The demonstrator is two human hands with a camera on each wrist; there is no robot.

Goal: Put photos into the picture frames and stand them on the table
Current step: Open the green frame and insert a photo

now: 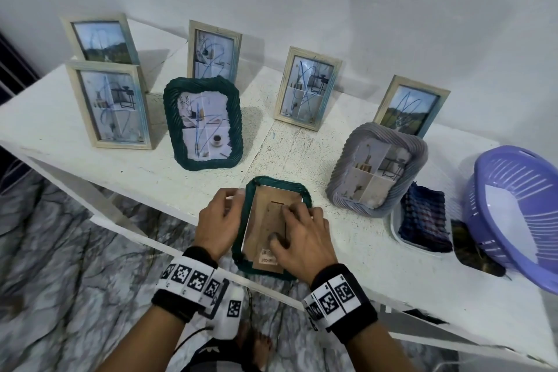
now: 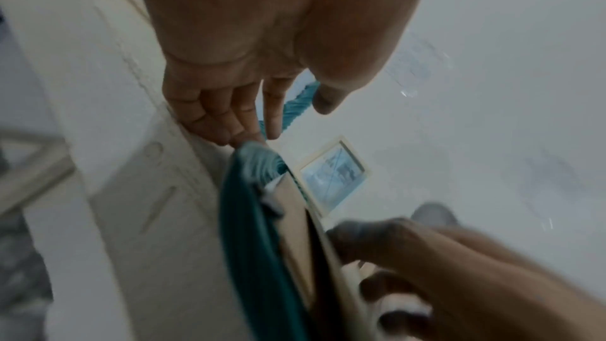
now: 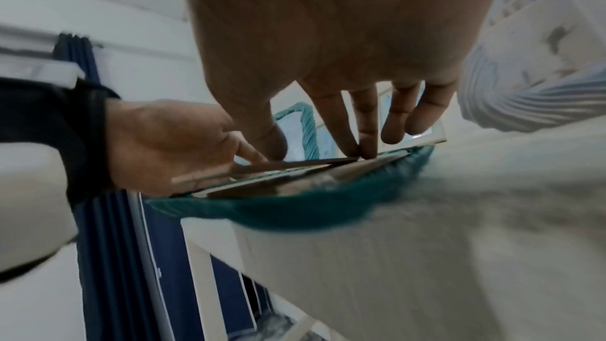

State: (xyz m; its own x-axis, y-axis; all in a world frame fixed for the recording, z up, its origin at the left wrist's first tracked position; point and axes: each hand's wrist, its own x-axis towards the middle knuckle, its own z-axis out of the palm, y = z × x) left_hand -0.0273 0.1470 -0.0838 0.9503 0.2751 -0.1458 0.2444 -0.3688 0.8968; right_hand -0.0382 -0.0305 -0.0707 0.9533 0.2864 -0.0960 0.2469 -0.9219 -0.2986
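A green woven picture frame (image 1: 241, 240) lies face down at the table's front edge, its brown backing board (image 1: 265, 229) facing up. My left hand (image 1: 232, 199) grips the frame's left rim near the far corner, fingers curled over it. My right hand (image 1: 290, 226) rests on the backing board, fingertips and thumb pressing the stand flap. In the right wrist view my right hand (image 3: 328, 144) has its fingertips on the flap (image 3: 262, 167), which is slightly raised above the green frame (image 3: 279, 213). The left wrist view shows my left hand (image 2: 262, 123) touching the frame's corner (image 2: 252, 217).
Several filled frames stand on the white table (image 1: 362, 251): wooden ones at the back, a green woven one (image 1: 203, 122) and a grey woven one (image 1: 377, 169). A white tray with a dark checked cloth (image 1: 422, 220) and a purple basket (image 1: 513, 214) sit at the right.
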